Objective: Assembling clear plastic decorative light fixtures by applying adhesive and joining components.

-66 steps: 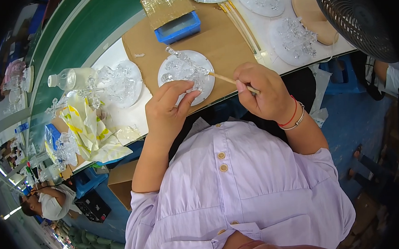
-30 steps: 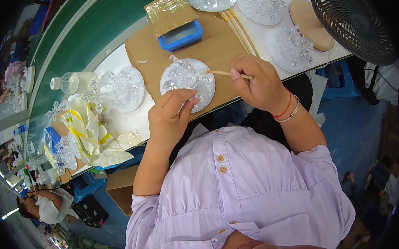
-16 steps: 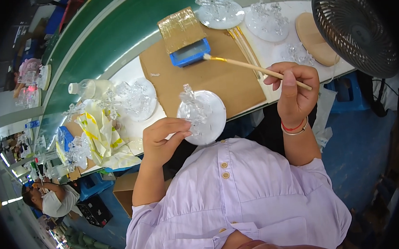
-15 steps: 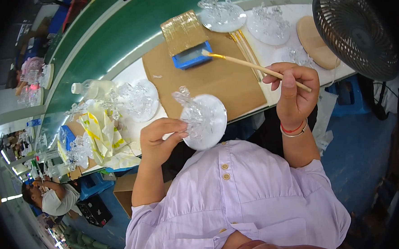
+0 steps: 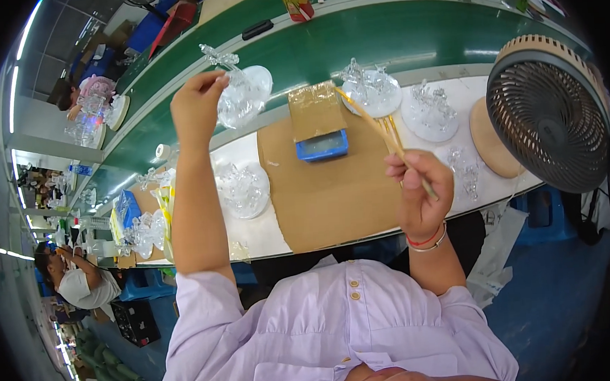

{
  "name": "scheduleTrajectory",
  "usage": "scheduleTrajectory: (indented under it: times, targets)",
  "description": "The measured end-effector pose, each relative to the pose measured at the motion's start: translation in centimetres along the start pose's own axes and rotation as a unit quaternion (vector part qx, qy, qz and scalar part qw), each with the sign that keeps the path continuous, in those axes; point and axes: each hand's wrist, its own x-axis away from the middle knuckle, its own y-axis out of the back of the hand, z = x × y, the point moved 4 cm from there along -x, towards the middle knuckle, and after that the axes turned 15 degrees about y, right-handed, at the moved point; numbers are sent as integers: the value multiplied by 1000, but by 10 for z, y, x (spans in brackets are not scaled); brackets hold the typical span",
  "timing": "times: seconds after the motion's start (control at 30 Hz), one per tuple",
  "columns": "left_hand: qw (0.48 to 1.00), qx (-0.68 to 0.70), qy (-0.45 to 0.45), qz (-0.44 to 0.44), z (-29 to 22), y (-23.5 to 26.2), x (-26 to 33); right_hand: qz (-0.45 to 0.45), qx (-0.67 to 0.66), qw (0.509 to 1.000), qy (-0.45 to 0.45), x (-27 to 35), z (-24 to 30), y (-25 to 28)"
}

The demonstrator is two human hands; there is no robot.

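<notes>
Far out to the left, my left hand (image 5: 200,103) is closed with its fingertips at a clear plastic ornament on a round white base (image 5: 247,97). The ornament is over the green surface; whether it rests there I cannot tell. My right hand (image 5: 425,187) grips a wooden-handled paintbrush (image 5: 370,121), its tip pointing up and to the left. Below that brush lies a cardboard sheet (image 5: 333,210) bearing a small blue tray (image 5: 322,147) partly covered by a taped cardboard flap (image 5: 316,110). More paintbrushes (image 5: 392,134) lie beside the tray.
Other clear ornaments on white discs stand at the back (image 5: 376,93), the right (image 5: 431,113) and the left (image 5: 243,192). A dark fan (image 5: 550,122) stands at the right by a tan round board (image 5: 492,139). Another person (image 5: 82,278) sits far left.
My left hand has carried the ornament from near my body forward and left, over the green surface. My right hand with the paintbrush has come slightly left and lower in view.
</notes>
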Motion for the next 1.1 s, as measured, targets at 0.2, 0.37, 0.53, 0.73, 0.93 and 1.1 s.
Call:
scheduleTrajectory:
  times: [0.2, 0.37, 0.53, 0.73, 0.93, 1.1]
  targets:
    - [993, -19, 59, -96, 96, -76, -97, 110, 53, 992, 14, 1, -9, -6]
    - [996, -66, 30, -44, 111, -128, -93, 93, 48, 995, 3, 6, -16, -15]
    - [995, -93, 2, 25, 31, -91, -46, 93, 57, 994, 5, 9, -15, -16]
    - [983, -114, 47, 137, 23, 26, 45, 89, 56, 994, 2, 20, -16, -14]
    - [969, -204, -1, 139, 82, 80, 115, 33, 3, 999, -37, 21, -9, -16]
    - [980, -177, 92, 11, 110, 85, 129, 15, 18, 1000, -1, 17, 0, -18]
